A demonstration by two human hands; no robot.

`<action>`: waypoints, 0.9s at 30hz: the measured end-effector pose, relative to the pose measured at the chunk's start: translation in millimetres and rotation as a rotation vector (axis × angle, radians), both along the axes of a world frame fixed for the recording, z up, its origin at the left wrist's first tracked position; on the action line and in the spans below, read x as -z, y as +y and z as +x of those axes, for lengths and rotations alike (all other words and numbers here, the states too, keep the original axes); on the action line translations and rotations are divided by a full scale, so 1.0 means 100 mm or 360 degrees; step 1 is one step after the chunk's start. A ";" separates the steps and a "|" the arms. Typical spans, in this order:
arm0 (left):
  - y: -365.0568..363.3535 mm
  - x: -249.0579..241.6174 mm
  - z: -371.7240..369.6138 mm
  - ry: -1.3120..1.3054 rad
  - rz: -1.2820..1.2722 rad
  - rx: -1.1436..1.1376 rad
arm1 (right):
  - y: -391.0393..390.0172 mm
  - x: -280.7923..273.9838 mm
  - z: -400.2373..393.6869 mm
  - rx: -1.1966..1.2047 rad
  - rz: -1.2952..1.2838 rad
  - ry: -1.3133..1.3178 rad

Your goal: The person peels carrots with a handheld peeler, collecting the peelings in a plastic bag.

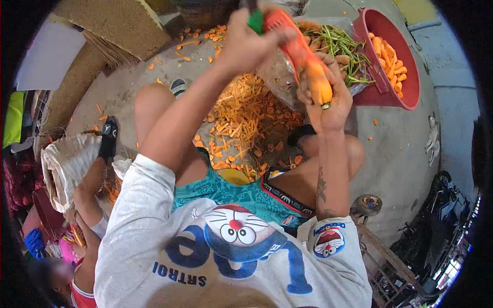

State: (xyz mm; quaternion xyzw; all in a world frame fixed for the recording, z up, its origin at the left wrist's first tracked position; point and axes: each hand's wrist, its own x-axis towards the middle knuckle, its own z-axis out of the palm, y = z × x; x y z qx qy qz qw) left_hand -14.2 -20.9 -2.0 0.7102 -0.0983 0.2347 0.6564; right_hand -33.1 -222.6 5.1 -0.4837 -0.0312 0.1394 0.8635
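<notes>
My right hand (336,100), fingers curled, grips the stem end of a large carrot (320,91) that slants away to the upper left. Farther along, the carrot looks redder and is partly blurred. My left hand (244,43) is closed around a green-handled tool (255,21) against the far part of the carrot; blur and the hand hide the tool's working end. Beneath both hands, a heap of carrot peelings (239,105) and cut slices covers the floor between my legs. A clear plastic bag (280,77) of unpeeled carrots and green stems (341,43) lies just beyond my right hand.
A tipped red tub (412,97) at the upper right holds peeled carrots (393,64). At the lower left another person's arm (87,231) shows near a white sack (67,164). A cart frame (385,251) and a motorcycle (447,203) stand at the lower right.
</notes>
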 end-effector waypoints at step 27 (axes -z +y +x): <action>0.10 0.17 0.10 0.0114 -0.0042 -0.0259 | -0.13 0.06 0.06 -0.0325 0.0179 0.0169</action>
